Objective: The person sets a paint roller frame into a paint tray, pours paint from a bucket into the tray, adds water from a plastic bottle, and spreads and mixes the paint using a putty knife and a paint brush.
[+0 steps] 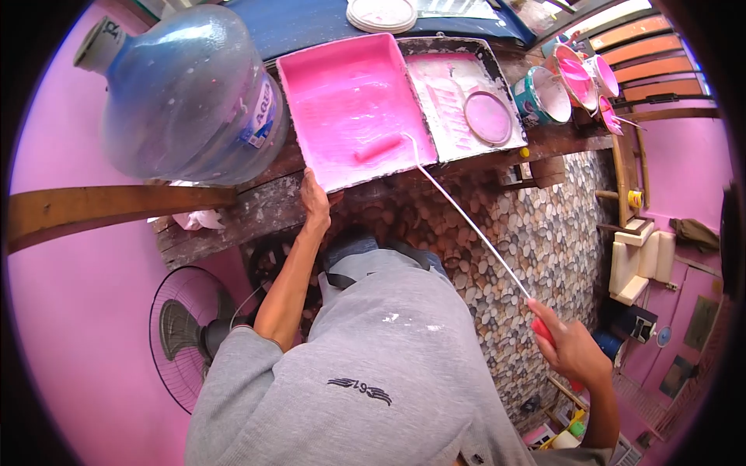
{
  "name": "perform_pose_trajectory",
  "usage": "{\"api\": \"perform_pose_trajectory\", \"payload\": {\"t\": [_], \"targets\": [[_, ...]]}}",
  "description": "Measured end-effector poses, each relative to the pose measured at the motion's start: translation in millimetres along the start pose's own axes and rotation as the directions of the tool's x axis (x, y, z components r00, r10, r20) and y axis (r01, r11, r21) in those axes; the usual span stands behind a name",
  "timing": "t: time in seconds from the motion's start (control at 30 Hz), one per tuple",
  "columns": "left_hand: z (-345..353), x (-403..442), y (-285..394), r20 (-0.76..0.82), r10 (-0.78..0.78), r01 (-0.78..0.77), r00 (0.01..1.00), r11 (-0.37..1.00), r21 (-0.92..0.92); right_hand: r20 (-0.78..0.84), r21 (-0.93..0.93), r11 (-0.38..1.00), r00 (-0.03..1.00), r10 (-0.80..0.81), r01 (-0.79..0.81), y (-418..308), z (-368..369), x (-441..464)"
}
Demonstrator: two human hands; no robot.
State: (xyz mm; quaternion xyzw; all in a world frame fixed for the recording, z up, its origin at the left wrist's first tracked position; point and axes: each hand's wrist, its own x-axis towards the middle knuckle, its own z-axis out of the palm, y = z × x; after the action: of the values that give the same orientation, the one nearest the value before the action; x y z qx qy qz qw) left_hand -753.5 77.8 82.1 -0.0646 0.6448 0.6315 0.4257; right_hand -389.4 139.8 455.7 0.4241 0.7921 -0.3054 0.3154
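Note:
My right hand (571, 346) is closed around the red handle of a paint roller (466, 217). The roller's long thin white rod reaches up and left, and its small pink-coated roller head (379, 147) rests in the lower part of a paint tray (342, 85) covered in wet pink paint. With my left hand (315, 198) I grip the tray's near left corner, thumb along the outer edge. Beside it on the right is a second, dark-rimmed tray (435, 70) smeared white and pink, with a round pink-stained lid (488, 118) lying in it.
A large clear water jug (194, 93) lies left of the trays on the wooden bench (264, 210). Paint-stained buckets (544, 97) stand at the right end. White lids (381, 14) sit behind. A fan (186, 334) stands below left, and a wooden bar (116, 211) crosses the left side.

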Motion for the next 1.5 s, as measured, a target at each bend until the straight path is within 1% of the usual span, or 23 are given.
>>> {"api": "perform_pose_trajectory", "payload": {"t": [0.07,0.13,0.17,0.3,0.37,0.47,0.57,0.63,0.67,0.77,0.8,0.87,0.9,0.97,1.0,1.07,1.1,1.2,1.27,1.33,1.37,1.4,1.5], "targets": [[2,-1,-1,-0.021,0.029,-0.029,0.999,1.0,-0.007,0.037,-0.01,1.0,0.999,-0.007,0.007,-2,-9,-12],[1,1,-3,-0.009,0.021,-0.021,1.0,1.0,-0.008,0.072,-0.038,0.999,0.997,0.038,-0.036,-5,-7,-17],[2,3,-3,-0.001,0.015,-0.015,1.0,1.0,-0.01,0.002,-0.019,1.0,1.0,0.004,-0.004,-4,-1,-11],[-5,4,-5,0.017,-0.024,0.024,1.0,1.0,-0.011,-0.066,0.038,0.999,0.997,0.033,-0.03,-8,-12,-15],[-5,2,-5,0.062,0.003,-0.002,0.998,1.0,-0.023,-0.067,0.061,0.998,0.998,0.018,-0.014,-10,-10,-23],[-4,-3,-2,0.073,0.003,0.001,0.997,0.999,-0.052,-0.069,0.104,0.995,0.997,0.018,-0.011,-9,2,-25],[-8,2,-6,0.083,-0.034,0.04,0.996,0.997,-0.073,-0.032,0.111,0.994,0.999,-0.007,0.011,-16,12,-21],[-6,0,-5,0.067,-0.022,0.027,0.998,0.997,-0.076,0.032,-0.021,1.0,0.999,0.018,-0.018,-22,23,-16],[-4,-2,-5,0.053,-0.014,0.018,0.999,0.997,-0.082,0.03,-0.014,1.0,0.999,0.025,-0.024,-23,30,-11],[-5,0,-6,0.054,-0.023,0.027,0.998,0.996,-0.081,-0.067,-0.043,0.998,0.997,-0.044,0.041,-22,39,-1],[-8,3,-7,0.051,-0.021,0.025,0.998,0.997,-0.079,-0.066,-0.041,0.998,0.997,-0.048,0.046,-22,39,-8],[-9,7,-10,0.072,-0.046,0.052,0.996,0.995,-0.081,0.018,-0.044,0.999,1.0,0.008,-0.007,-21,35,-25],[-9,5,-9,0.076,-0.046,0.052,0.996,0.996,-0.078,0.017,-0.04,0.999,1.0,0.011,-0.01,-23,36,-22],[-3,2,-6,0.022,-0.057,0.058,0.998,0.997,-0.059,-0.02,-0.093,0.995,0.999,-0.027,0.025,-28,39,-12],[-1,1,-7,0.034,-0.06,0.062,0.998,0.997,-0.052,-0.024,-0.085,0.996,1.0,-0.017,0.015,-26,43,-9],[-6,5,-8,0.055,-0.04,0.044,0.998,0.997,-0.07,-0.086,-0.045,0.997,0.994,-0.062,0.058,-24,46,1],[-11,8,-10,0.094,-0.072,0.078,0.993,0.996,-0.054,-0.014,-0.08,0.997,1.0,-0.004,0.003,-28,43,-7],[-11,10,-13,0.077,-0.065,0.069,0.995,0.996,-0.05,-0.019,-0.109,0.994,1.0,0.011,-0.013,-31,46,-23],[-8,11,-14,0.077,-0.069,0.072,0.995,0.996,-0.045,0.003,-0.095,0.994,0.998,0.056,-0.055,-35,45,-10],[-9,9,-10,0.052,-0.067,0.07,0.996,0.996,-0.049,-0.148,-0.08,0.993,0.985,-0.092,0.081,-25,53,4],[-8,5,-6,0.062,-0.06,0.063,0.996,0.997,-0.047,-0.087,-0.103,0.994,0.995,-0.057,0.047,-28,48,-3],[-10,2,-6,0.074,-0.058,0.061,0.996,0.997,-0.046,-0.08,-0.107,0.993,0.995,-0.064,0.055,-31,43,-8],[-11,5,-12,0.056,-0.044,0.047,0.997,0.997,-0.059,0.013,-0.096,0.993,0.997,0.073,-0.072,-35,36,-21]]}}
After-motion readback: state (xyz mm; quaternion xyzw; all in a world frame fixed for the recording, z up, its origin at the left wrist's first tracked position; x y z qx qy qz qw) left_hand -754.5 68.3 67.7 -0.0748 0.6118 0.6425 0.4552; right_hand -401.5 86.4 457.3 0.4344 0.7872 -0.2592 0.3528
